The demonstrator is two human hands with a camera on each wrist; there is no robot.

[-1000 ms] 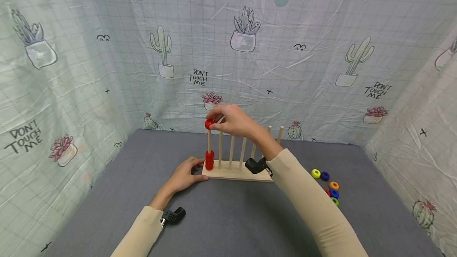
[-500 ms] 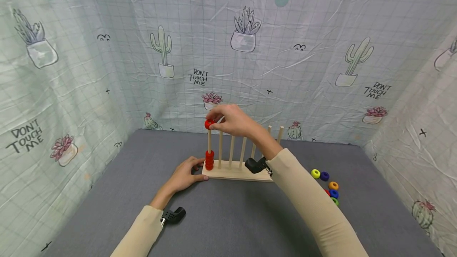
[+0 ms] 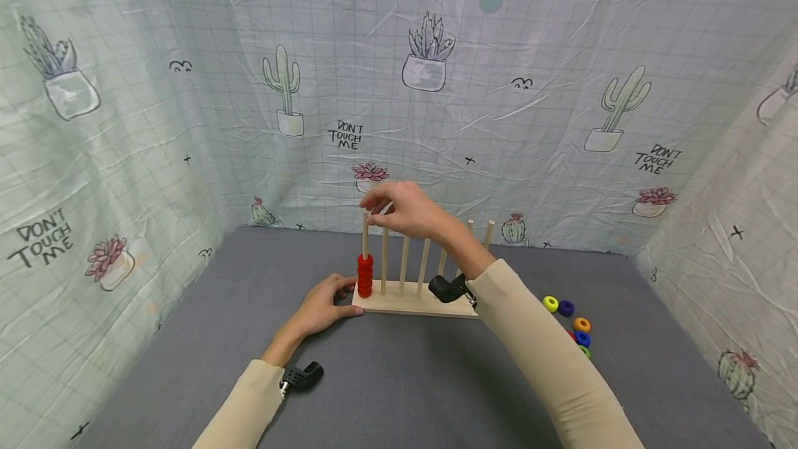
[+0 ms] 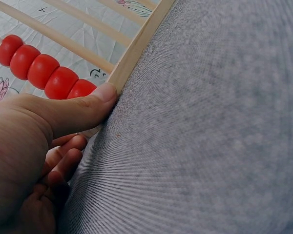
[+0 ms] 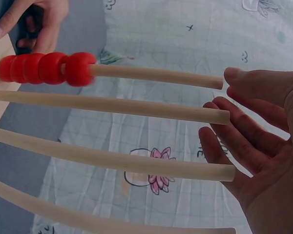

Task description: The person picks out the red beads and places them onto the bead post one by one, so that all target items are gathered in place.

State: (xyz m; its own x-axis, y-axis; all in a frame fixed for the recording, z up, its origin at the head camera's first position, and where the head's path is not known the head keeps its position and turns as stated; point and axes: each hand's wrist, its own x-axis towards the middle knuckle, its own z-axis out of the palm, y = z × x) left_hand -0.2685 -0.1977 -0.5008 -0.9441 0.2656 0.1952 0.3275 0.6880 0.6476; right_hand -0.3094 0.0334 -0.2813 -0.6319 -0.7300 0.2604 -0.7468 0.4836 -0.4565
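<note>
A wooden peg rack with several upright dowels rises from a pale base (image 3: 405, 305). Several red beads (image 3: 364, 276) are threaded on its leftmost dowel (image 5: 156, 75), stacked low; the top one looks blurred in the right wrist view. My right hand (image 3: 405, 210) is at the tip of that dowel, thumb and fingers apart with no bead between them. With the thumb on the front edge and fingers behind, my left hand (image 3: 321, 307) grips the base's left end. In the left wrist view the thumb (image 4: 105, 92) presses the base's edge; the fingers' contact is partly hidden.
Loose beads lie on the grey tabletop (image 3: 399, 386) at the right: yellow (image 3: 550, 304), dark blue (image 3: 566, 308), orange (image 3: 581, 325), blue (image 3: 582, 339), green (image 3: 584, 351) and a partly hidden red one. My right forearm covers the rack's right end. A printed curtain (image 3: 480, 116) hangs behind.
The red bead pinched at the dowel's top has been let go and dropped down onto the stack below. My right fingers have parted slightly. The left hand has stayed put.
</note>
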